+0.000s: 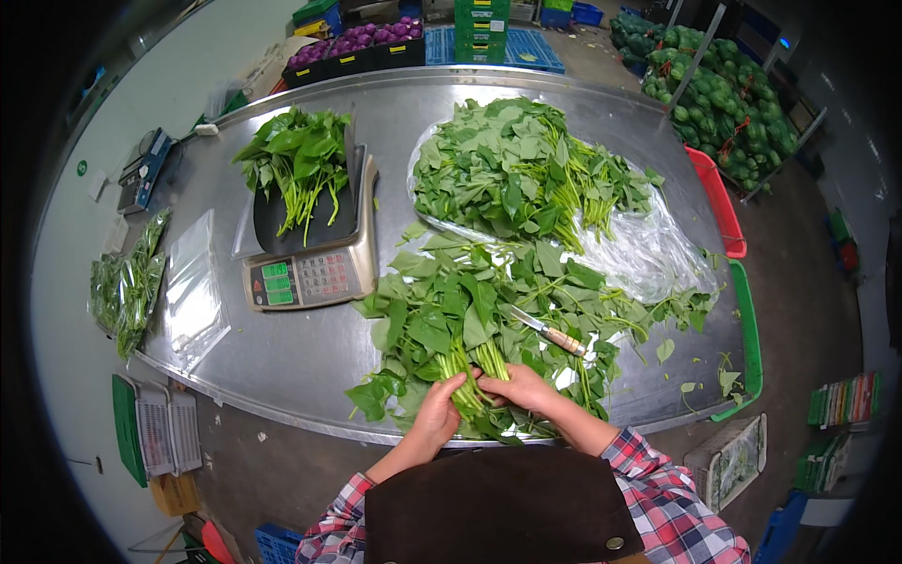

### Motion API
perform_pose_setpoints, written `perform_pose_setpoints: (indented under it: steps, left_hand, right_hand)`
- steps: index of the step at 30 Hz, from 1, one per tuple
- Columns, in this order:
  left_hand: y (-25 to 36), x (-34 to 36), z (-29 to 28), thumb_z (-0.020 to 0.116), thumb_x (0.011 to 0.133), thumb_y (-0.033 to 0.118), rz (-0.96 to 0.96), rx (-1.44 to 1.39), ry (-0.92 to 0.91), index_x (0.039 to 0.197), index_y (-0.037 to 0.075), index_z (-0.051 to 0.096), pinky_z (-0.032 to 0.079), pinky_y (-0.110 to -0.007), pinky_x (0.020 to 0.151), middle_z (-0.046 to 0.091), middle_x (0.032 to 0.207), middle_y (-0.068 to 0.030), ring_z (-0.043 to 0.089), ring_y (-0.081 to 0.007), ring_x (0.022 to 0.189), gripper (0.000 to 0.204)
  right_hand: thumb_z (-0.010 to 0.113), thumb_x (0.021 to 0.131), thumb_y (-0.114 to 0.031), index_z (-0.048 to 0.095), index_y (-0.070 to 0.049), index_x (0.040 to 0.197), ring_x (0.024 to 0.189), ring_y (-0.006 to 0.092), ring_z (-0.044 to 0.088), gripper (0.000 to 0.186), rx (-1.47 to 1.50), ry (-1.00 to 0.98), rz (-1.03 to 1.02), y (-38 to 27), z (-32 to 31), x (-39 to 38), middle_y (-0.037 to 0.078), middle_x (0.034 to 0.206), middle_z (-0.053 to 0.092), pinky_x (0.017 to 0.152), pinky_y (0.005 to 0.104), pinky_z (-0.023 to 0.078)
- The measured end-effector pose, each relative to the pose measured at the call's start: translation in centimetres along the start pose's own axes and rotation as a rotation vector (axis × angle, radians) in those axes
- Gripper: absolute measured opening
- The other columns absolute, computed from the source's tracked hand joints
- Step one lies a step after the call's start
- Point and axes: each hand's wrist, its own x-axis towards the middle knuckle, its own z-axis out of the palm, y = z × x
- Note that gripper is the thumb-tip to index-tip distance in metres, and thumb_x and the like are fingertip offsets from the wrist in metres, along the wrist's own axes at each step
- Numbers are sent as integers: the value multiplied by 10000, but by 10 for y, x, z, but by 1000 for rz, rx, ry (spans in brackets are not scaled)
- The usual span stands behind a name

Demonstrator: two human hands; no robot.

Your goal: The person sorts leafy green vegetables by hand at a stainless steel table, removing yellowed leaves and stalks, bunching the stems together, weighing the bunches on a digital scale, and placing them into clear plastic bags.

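At the near edge of the steel table, my left hand [444,399] and my right hand [512,385] each grip pale green stems of leafy greens [432,320]. Just above my right hand a knife [564,338] with a wooden handle lies on loose leaves. A larger pile of greens [498,169] sits on crumpled clear plastic [648,254] behind. At the left, a digital scale [329,277] holds a bunch of greens [291,150] on its dark pan. Farther left are flat clear bags [193,291] and bagged greens [127,291].
The steel table [282,376] has red [716,202] and green [738,338] crates along its right side. Behind it stand stacked green crates [479,33], purple produce [352,47] and bagged round green vegetables [709,103]. Another device [141,169] is at left; baskets [155,428] are lower left.
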Motion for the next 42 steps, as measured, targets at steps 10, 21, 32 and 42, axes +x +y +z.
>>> perform_pose_setpoints:
  steps: [10,21,32,42]
  left_hand:
    - [15,-16,-26,539,889,271,-158,-201,-33,1027,40,530,478,-362,700,573,796,-75,558,-201,688,269]
    - [6,-8,27,531,896,195,-113,-9,-13,1077,26,541,470,-377,865,594,1018,-80,578,-201,944,248]
    - [8,-11,-1,576,872,216,-96,-160,71,988,76,526,449,-345,707,521,722,-6,499,-138,617,187]
    - [32,-27,13,457,932,287,14,-85,-130,1154,19,470,453,-363,782,520,790,-29,515,-161,697,348]
  right_hand:
    - [511,914,-290,449,-95,839,438,57,352,218,255,272,-294,-45,-24,-43,-40,583,419,388,207,288]
    - [510,904,-344,543,-51,1070,768,216,615,338,-181,214,-300,-18,10,-44,112,896,633,726,327,473]
    - [525,884,-250,562,-13,876,614,240,540,240,-289,683,-360,-22,-51,-80,122,686,570,597,356,449]
    - [645,760,-428,618,7,810,750,335,608,439,-997,868,172,-30,-94,-124,186,821,630,655,408,468]
